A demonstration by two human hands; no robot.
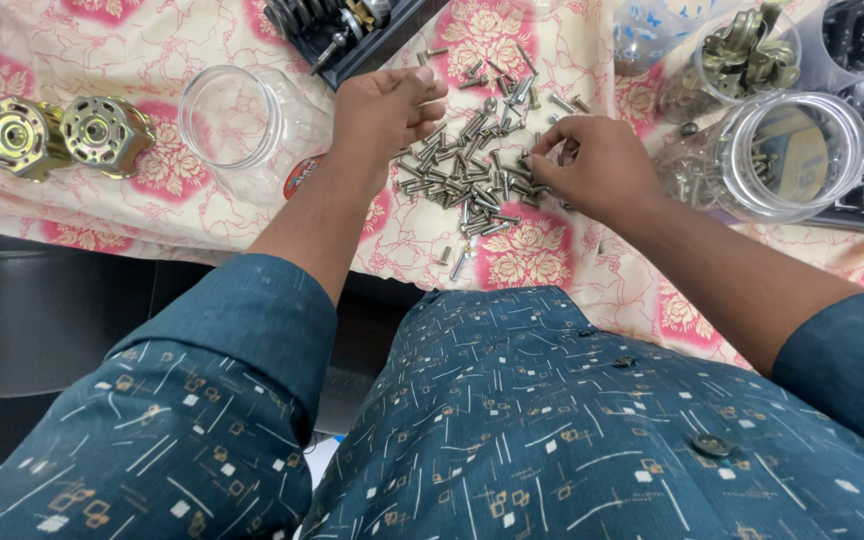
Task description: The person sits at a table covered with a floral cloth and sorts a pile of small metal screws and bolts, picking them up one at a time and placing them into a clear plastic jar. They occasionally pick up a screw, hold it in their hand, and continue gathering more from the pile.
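Observation:
A loose pile of small metal screws (472, 170) lies on a cream cloth with pink flowers (202, 210). My left hand (384, 110) rests at the pile's left edge, fingers together and stretched toward the screws, with nothing seen in its grasp. My right hand (592, 165) sits at the pile's right edge with fingertips pinched over the screws; whether a screw is between them is hidden.
An empty clear plastic jar (227, 120) lies left of my left hand. Two brass-coloured round metal parts (57, 135) sit further left. At right stand a clear jar of screws (787, 155), a jar of brass fittings (747, 55) and dark trays (352, 35).

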